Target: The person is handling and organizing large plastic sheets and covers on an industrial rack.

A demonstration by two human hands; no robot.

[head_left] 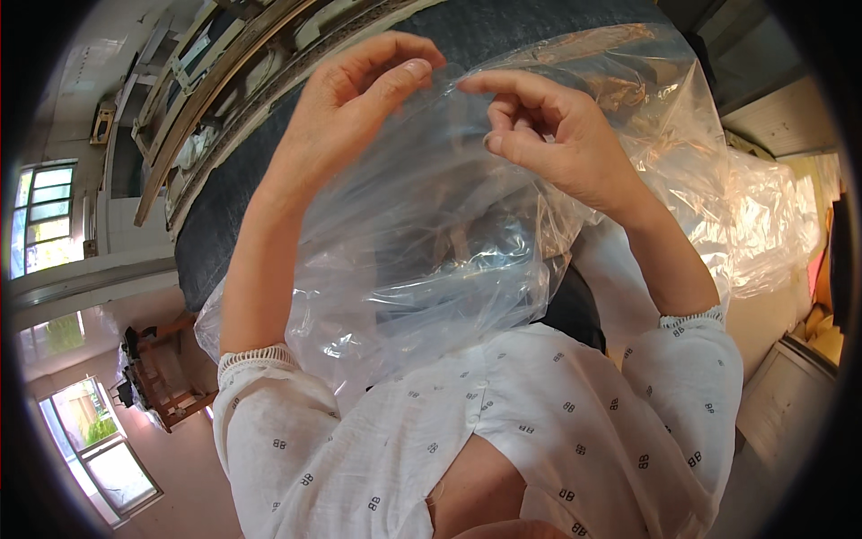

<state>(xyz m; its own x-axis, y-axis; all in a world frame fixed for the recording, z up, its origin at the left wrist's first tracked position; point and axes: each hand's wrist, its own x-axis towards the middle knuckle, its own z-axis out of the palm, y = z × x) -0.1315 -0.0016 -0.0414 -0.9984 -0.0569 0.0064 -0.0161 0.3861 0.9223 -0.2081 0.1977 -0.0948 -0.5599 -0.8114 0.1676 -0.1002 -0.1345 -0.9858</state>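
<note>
I hold a large clear plastic bag (431, 242) up in front of me. My left hand (359, 99) pinches the bag's upper edge between thumb and forefinger. My right hand (557, 135) pinches the same edge just to the right, its fingertips almost touching those of the left. The bag hangs down crumpled between my forearms, over my white patterned blouse (503, 422). Behind the bag lies a dark grey padded surface (233, 207), seen partly through the plastic.
A curved wooden frame (206, 99) runs along the upper left behind the dark surface. More clear plastic sheeting (772, 225) lies heaped at the right. Windows (45, 216) show at the left, and wooden furniture (153, 377) stands at the lower left.
</note>
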